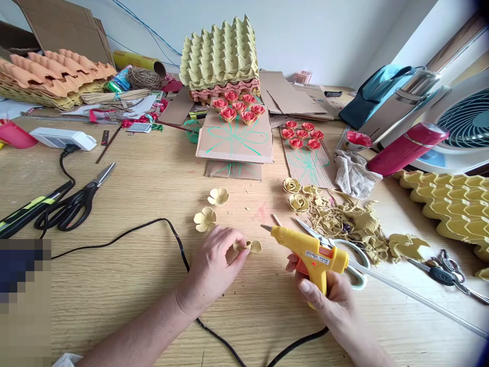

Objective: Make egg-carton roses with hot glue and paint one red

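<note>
My left hand (216, 265) pinches a small yellow egg-carton flower piece (255, 247) between thumb and fingers, just above the table. In my right hand (328, 300) is a yellow hot glue gun (305, 250), its nozzle pointing left toward that piece, apart from it. A long clear glue stick (416, 295) sticks out of its back. Two petal cups, an upper one (218, 197) and a lower one (205, 219), lie beyond my left hand. Rolled yellow roses (298, 203) sit farther right. White-handled scissors (357, 260) lie partly behind the glue gun.
Yellow scraps (347, 224) are heaped at right, near small snips (443, 275). Black scissors (76, 204) lie left. A black cord (171, 229) crosses the table. Red roses (239, 108) rest on cardboard (233, 137) before stacked egg trays (219, 53). A red flask (408, 148) lies right.
</note>
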Available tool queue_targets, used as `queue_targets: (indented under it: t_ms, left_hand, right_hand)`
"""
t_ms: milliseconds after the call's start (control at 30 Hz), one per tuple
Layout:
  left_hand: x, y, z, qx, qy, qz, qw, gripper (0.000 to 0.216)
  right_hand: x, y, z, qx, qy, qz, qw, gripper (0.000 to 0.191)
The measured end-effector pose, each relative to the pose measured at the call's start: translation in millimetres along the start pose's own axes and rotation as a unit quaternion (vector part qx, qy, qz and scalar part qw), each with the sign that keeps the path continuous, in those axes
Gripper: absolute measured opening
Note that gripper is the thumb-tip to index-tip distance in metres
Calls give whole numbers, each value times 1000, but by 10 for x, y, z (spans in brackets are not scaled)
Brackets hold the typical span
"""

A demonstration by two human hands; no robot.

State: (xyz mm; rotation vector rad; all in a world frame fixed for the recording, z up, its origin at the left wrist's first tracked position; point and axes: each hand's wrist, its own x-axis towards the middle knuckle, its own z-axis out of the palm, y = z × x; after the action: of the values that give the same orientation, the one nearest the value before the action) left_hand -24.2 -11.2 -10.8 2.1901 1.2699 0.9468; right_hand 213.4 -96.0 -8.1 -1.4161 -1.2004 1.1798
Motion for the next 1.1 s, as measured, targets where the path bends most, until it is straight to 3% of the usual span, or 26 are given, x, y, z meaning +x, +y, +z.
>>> queue_targets:
  t_ms: [167, 267, 467, 867, 1100]
  left_hand:
    - [-13, 36, -8, -33, 0, 11, 999, 20]
    - [-32, 67, -17, -63, 3, 13, 998, 20]
    - [-44, 139, -52, -86, -16, -19, 996, 18]
    - [-83, 230, -28, -47, -30, 10, 998, 22]
    - [-117, 262, -24, -17, -29, 42, 999, 22]
  right_hand:
    - [170, -142, 180, 62, 11, 39, 997, 36]
    - [212, -179, 287, 60, 33, 17, 997, 33]
    - [194, -159, 395, -23, 38, -43, 998, 17]
    - [182, -125, 451, -176, 12, -85, 981, 12]
    - [197, -87, 449, -157, 27, -75, 984, 6]
